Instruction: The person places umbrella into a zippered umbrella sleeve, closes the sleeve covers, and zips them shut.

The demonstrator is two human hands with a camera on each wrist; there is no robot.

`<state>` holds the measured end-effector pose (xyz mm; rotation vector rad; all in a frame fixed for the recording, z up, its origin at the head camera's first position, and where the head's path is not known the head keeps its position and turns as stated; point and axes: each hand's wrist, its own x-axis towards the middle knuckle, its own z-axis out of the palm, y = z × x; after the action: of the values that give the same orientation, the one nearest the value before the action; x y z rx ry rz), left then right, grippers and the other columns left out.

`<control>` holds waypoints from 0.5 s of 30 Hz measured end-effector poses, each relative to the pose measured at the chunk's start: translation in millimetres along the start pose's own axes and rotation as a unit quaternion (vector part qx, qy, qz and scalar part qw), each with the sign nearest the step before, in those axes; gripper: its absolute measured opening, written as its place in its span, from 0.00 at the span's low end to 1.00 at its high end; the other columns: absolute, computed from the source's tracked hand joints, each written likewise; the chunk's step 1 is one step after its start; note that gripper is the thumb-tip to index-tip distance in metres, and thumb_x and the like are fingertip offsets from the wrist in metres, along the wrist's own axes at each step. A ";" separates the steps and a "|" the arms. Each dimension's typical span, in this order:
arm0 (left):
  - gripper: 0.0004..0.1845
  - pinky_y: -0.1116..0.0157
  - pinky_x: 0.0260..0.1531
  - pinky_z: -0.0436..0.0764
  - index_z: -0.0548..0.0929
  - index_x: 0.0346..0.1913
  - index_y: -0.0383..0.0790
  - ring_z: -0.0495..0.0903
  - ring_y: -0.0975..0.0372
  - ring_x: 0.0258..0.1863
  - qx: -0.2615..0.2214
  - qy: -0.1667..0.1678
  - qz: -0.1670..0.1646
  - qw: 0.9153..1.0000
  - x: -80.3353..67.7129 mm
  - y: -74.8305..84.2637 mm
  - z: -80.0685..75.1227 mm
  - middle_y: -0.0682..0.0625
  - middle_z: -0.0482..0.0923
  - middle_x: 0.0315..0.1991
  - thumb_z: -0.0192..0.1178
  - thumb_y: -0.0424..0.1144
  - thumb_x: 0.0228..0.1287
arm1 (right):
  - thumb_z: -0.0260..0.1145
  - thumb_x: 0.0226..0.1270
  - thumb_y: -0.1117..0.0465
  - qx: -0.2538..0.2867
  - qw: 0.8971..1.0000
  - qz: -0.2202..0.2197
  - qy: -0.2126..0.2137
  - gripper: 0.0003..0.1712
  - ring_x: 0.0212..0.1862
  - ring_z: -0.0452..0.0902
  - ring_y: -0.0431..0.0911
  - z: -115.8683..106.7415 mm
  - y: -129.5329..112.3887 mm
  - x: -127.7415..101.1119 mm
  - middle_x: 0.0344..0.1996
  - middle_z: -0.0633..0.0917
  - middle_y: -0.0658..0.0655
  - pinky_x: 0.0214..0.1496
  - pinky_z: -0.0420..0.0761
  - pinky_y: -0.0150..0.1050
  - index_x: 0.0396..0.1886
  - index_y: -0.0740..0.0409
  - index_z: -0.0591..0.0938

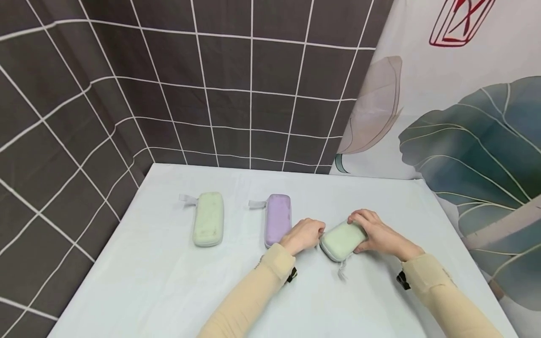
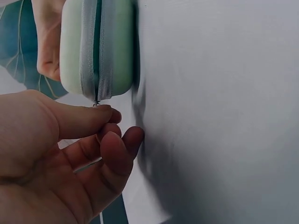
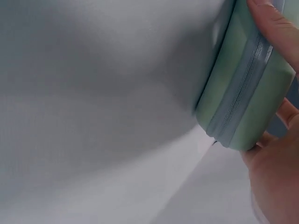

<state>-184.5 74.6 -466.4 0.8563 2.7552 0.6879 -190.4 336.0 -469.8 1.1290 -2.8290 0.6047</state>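
Observation:
A light green zippered case (image 1: 343, 240) lies at an angle on the white table's right part. My right hand (image 1: 377, 236) grips its far right end, the thumb on the near side and the fingers over the far side. At the case's other end my left hand (image 1: 303, 235) pinches the small zipper pull (image 2: 96, 103) between thumb and forefinger. In the left wrist view, a dark green gap (image 2: 97, 46) shows between the grey zipper tapes at this end. The right wrist view shows closed zipper teeth (image 3: 243, 86) along a side.
A purple case (image 1: 278, 217) lies just left of my left hand, with a grey strap at its upper left. Farther left is another light green case (image 1: 209, 218) with a similar strap. A dark gridded curtain (image 1: 228, 108) hangs behind the white tabletop (image 1: 160, 281).

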 end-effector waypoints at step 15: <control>0.14 0.71 0.23 0.65 0.69 0.23 0.45 0.66 0.65 0.22 0.015 0.007 -0.002 1.000 -6.0 -7.6 -6.4 0.55 0.67 0.20 0.58 0.27 0.63 | 0.86 0.30 0.53 -0.068 0.997 0.006 0.023 0.38 0.47 0.72 0.55 3.3 -9.1 4.1 0.46 0.77 0.58 0.50 0.72 0.53 0.42 0.56 0.75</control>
<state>-185.2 63.2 -464.3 0.8545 2.7865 0.6558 -187.0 326.1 -469.0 1.0609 -2.7917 0.4251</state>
